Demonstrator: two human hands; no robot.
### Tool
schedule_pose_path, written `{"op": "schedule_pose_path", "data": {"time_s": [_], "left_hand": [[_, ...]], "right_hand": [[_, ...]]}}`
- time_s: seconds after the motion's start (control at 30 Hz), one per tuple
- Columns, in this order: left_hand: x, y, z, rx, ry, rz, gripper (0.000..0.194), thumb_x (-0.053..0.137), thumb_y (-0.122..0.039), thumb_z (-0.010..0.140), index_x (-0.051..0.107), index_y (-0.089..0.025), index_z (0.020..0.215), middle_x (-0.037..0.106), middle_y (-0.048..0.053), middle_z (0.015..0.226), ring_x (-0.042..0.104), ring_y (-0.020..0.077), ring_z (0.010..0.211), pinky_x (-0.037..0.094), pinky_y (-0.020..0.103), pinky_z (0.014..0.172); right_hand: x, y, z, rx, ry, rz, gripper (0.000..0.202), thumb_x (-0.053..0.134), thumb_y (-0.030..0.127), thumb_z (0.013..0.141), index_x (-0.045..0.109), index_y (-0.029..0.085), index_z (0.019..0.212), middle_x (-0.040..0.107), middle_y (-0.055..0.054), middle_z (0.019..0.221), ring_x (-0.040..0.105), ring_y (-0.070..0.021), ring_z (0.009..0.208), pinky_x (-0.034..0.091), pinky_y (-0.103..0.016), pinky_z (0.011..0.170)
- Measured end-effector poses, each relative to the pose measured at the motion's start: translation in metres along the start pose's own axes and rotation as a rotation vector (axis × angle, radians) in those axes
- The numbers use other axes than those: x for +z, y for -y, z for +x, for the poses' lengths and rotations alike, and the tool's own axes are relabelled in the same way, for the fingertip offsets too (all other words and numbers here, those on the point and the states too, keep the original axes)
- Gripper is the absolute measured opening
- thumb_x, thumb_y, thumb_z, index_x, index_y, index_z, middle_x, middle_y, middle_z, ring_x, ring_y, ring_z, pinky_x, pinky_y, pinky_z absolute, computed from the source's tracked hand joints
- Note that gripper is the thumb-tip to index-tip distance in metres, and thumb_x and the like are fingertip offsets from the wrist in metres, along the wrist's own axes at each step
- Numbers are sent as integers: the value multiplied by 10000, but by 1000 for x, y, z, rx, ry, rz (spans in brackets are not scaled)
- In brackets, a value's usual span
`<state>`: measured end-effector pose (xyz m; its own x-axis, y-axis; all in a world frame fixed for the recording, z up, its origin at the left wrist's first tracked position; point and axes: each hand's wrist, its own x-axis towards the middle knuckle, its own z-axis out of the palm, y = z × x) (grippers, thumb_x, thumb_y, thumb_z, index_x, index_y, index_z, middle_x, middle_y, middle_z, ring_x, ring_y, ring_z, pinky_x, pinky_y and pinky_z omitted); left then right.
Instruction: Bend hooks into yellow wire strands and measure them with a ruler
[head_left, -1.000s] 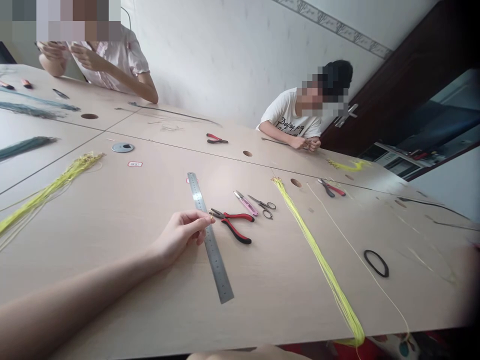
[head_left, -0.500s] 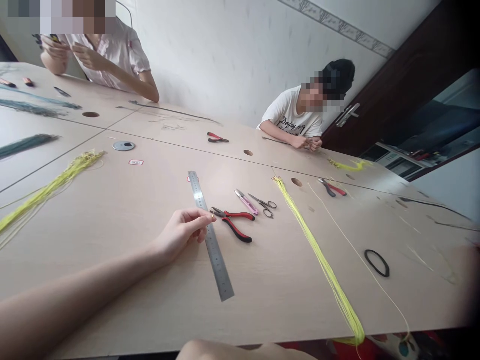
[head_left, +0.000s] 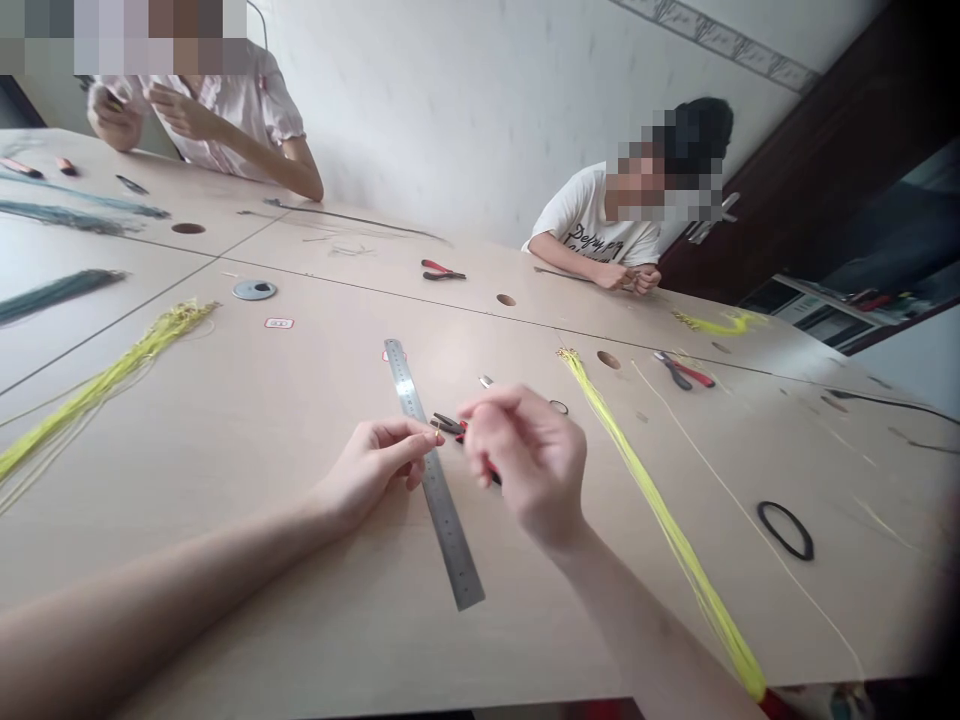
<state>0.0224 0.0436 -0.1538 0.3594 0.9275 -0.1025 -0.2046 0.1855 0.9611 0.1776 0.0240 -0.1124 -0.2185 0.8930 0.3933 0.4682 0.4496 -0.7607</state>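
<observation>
My left hand (head_left: 379, 465) is closed in a pinch on a small gold-coloured piece (head_left: 439, 436), too tiny to make out its kind. It rests by a steel ruler (head_left: 456, 540) that lies slanted on the table. To its right hovers my right hand (head_left: 525, 455), blurred by motion, its fingers curled; whether it holds anything is unclear. Behind the right hand lie red-and-black pliers (head_left: 448, 424), mostly hidden. The tip of a pink cutter (head_left: 486, 381) and one ring of the small scissors (head_left: 559, 407) peek out beyond it.
A bundle of yellow cords (head_left: 652, 500) lies at right, near a black ring-shaped band (head_left: 785, 531). More yellow cords (head_left: 112, 390) lie at left, below a grey round cover (head_left: 254, 289). Two people sit across the table; red-handled pliers (head_left: 442, 270) and cutters (head_left: 684, 370) lie nearer them.
My right hand has come into view from the lower right and now covers most of the pliers, cutter and scissors. The left hand keeps its pinch. The view has shifted slightly.
</observation>
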Motion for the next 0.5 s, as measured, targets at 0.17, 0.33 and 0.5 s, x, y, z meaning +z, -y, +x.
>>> {"op": "schedule_pose_path", "data": {"time_s": [0.17, 0.33, 0.5], "left_hand": [[-1, 3, 4, -13, 3, 27, 169, 599, -303, 776, 642, -164, 689, 470, -40, 477, 409, 84, 486, 297, 227, 523], [-1, 1, 3, -44, 12, 108, 224, 591, -318, 789, 628, -151, 645, 451, -34, 488, 389, 87, 511, 278, 226, 510], [1, -2, 2, -84, -11, 286, 248, 552, -353, 797, 613, -152, 666, 420, -40, 491, 352, 87, 488, 263, 227, 472]], "right_hand": [[1, -32, 9, 146, -9, 128, 187, 496, 315, 861, 597, 166, 809, 537, 4, 631, 524, -97, 538, 397, -196, 405], [8, -32, 1, 153, 155, 133, 148, 507, 254, 832, 612, 164, 886, 616, -41, 809, 588, -123, 679, 469, -199, 476], [11, -31, -2, 112, 119, 71, 118, 496, 220, 848, 594, 162, 817, 620, -20, 727, 597, -111, 641, 485, -189, 492]]}}
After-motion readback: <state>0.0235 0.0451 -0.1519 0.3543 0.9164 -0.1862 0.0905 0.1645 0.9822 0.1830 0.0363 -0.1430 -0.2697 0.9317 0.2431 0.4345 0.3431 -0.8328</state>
